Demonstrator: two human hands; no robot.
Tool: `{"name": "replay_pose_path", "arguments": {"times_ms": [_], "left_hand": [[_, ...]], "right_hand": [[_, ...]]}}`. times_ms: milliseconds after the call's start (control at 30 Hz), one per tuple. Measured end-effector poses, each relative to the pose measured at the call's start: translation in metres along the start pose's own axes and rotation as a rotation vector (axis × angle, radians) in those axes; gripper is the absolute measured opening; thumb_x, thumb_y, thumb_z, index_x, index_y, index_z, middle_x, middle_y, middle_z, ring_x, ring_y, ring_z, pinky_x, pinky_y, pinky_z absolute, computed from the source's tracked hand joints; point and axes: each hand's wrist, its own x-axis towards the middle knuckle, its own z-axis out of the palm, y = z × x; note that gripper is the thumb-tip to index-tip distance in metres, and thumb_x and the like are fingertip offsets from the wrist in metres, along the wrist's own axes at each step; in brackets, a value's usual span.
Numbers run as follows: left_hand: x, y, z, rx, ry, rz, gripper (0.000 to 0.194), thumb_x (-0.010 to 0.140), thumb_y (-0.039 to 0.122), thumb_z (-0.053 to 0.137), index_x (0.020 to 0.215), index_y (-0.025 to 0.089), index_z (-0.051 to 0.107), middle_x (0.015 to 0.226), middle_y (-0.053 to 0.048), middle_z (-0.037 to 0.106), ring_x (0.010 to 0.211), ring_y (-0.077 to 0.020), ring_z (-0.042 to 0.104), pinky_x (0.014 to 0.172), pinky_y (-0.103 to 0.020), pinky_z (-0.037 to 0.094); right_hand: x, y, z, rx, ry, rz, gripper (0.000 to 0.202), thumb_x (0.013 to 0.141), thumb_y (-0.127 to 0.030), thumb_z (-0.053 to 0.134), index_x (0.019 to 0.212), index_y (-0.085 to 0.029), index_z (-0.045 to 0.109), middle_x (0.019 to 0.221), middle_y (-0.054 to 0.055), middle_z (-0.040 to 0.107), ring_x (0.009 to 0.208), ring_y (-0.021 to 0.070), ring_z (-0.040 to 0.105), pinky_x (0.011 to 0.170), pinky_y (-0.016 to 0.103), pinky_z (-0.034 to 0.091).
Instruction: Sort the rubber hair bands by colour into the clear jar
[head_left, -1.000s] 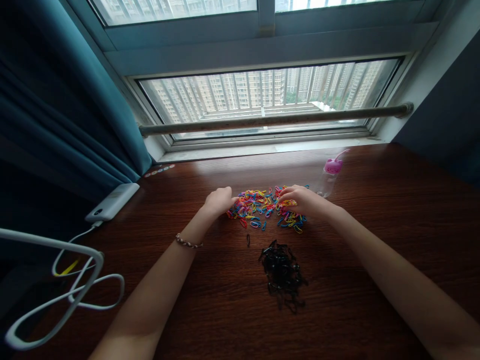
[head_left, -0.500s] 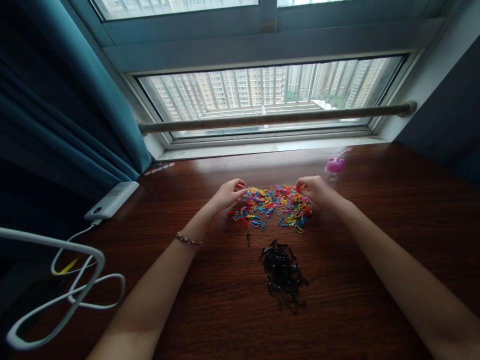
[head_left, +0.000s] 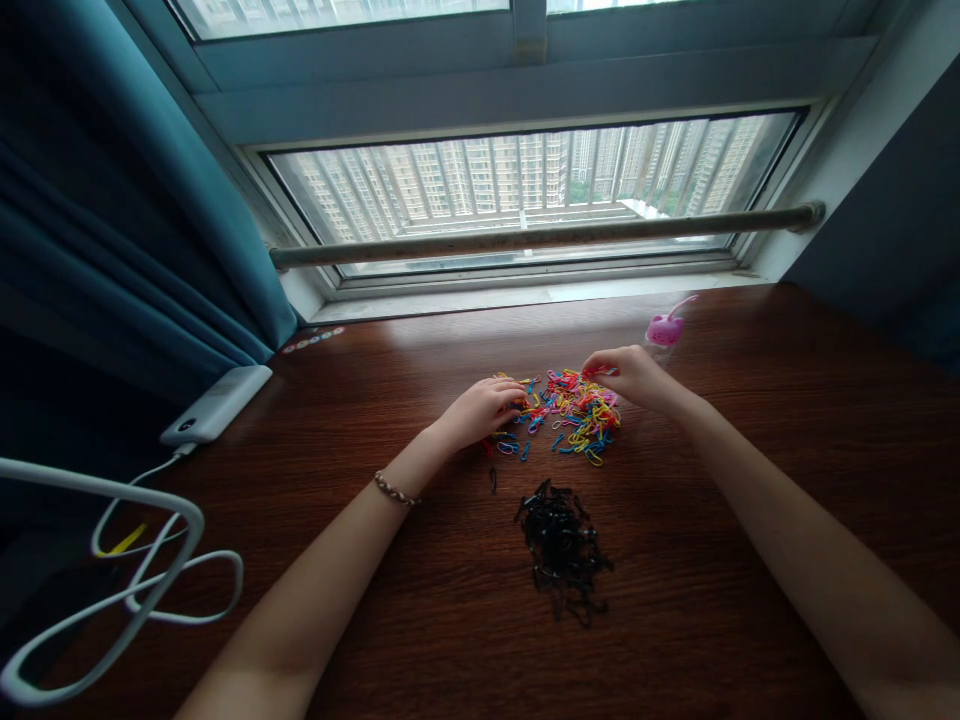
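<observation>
Small multicoloured rubber bands (head_left: 592,425), in red, yellow, blue and pink, lie in two loose heaps side by side on the brown wooden table (head_left: 720,520). Over the left heap rests my left hand (head_left: 487,410), its fingers bent and a little apart, covering many of the bands. At the far right edge of the other heap, the thumb and fingers of my right hand (head_left: 624,372) come together on reddish bands; how many is too small to tell. Closer to me is a heap of black rubber bands (head_left: 562,545). A single black band (head_left: 493,480) lies apart, just below my left hand.
A clear cup with a pink lid (head_left: 664,330) and straw stands behind my right hand. On the left lie a white power bank (head_left: 217,405) and its looping white cable (head_left: 187,590). A blue curtain (head_left: 150,200) hangs there. A metal rail (head_left: 525,240) crosses the window.
My left hand has moved right, from the edge of the left heap to on top of it. My right hand stays at the right heap, its fingertips shifted slightly.
</observation>
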Motion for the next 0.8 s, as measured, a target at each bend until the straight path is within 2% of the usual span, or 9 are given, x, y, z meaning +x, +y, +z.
{"name": "replay_pose_path", "arguments": {"times_ms": [67,133,233,300,400,533,667,800], "left_hand": [[-0.001,-0.004,-0.002,0.0,0.022,-0.037,0.019,0.079,0.023,0.053,0.096,0.021,0.061,0.099,-0.007,0.062,0.097,-0.0186,0.055,0.088,-0.032,0.041],[-0.002,-0.008,-0.003,0.023,0.049,-0.086,0.016,0.078,0.023,0.054,0.091,0.02,0.062,0.092,-0.006,0.063,0.092,-0.0187,0.056,0.084,-0.031,0.043],[-0.005,-0.013,-0.002,0.052,0.087,-0.135,0.013,0.077,0.022,0.054,0.087,0.021,0.063,0.089,-0.005,0.062,0.089,-0.0185,0.056,0.081,-0.03,0.044],[-0.006,-0.015,-0.002,0.073,0.106,-0.155,0.014,0.077,0.022,0.053,0.087,0.021,0.063,0.089,-0.005,0.062,0.089,-0.0183,0.055,0.08,-0.029,0.044],[-0.007,-0.016,-0.002,0.112,0.136,-0.181,0.016,0.079,0.021,0.05,0.09,0.02,0.062,0.091,-0.006,0.062,0.089,-0.0185,0.055,0.08,-0.03,0.044],[-0.004,-0.012,-0.002,0.124,0.167,-0.147,0.022,0.081,0.019,0.046,0.099,0.019,0.059,0.103,-0.007,0.06,0.098,-0.0192,0.053,0.087,-0.032,0.041],[-0.002,-0.003,0.0,0.111,0.108,-0.084,0.03,0.082,0.017,0.043,0.111,0.021,0.053,0.116,-0.007,0.056,0.112,-0.0201,0.046,0.095,-0.037,0.034],[-0.002,0.009,0.001,0.102,0.038,-0.014,0.031,0.086,0.019,0.039,0.114,0.024,0.05,0.122,-0.003,0.052,0.121,-0.019,0.038,0.1,-0.041,0.026]], "right_hand": [[-0.001,-0.001,0.005,-0.035,-0.001,-0.013,0.018,0.075,-0.024,0.053,0.086,-0.019,0.067,0.078,0.004,0.068,0.073,0.0168,0.062,0.067,0.028,0.048],[-0.002,-0.002,0.015,-0.108,-0.036,-0.076,0.024,0.078,-0.023,0.051,0.099,-0.021,0.064,0.094,0.006,0.067,0.087,0.019,0.06,0.077,0.032,0.047],[-0.003,-0.001,0.033,-0.208,-0.168,-0.225,0.034,0.078,-0.022,0.053,0.112,-0.023,0.057,0.118,0.007,0.057,0.11,0.0222,0.049,0.094,0.039,0.038],[-0.004,0.002,0.04,-0.237,-0.268,-0.278,0.035,0.077,-0.021,0.055,0.112,-0.024,0.057,0.123,0.006,0.052,0.116,0.0229,0.044,0.097,0.04,0.034],[-0.003,0.008,0.034,-0.229,-0.356,-0.267,0.031,0.076,-0.018,0.054,0.106,-0.024,0.062,0.12,0.004,0.055,0.113,0.0228,0.047,0.096,0.038,0.037],[-0.004,0.015,0.012,-0.146,-0.356,-0.138,0.021,0.074,-0.018,0.056,0.088,-0.025,0.069,0.098,0.003,0.067,0.094,0.0222,0.06,0.085,0.032,0.045],[-0.007,0.016,-0.003,-0.085,-0.32,-0.05,0.01,0.068,-0.022,0.063,0.072,-0.026,0.071,0.077,0.002,0.07,0.079,0.0213,0.064,0.074,0.027,0.049],[-0.007,0.007,-0.003,-0.143,-0.282,-0.056,0.01,0.07,-0.021,0.061,0.07,-0.024,0.071,0.082,0.003,0.07,0.079,0.0207,0.063,0.073,0.026,0.048]]}}
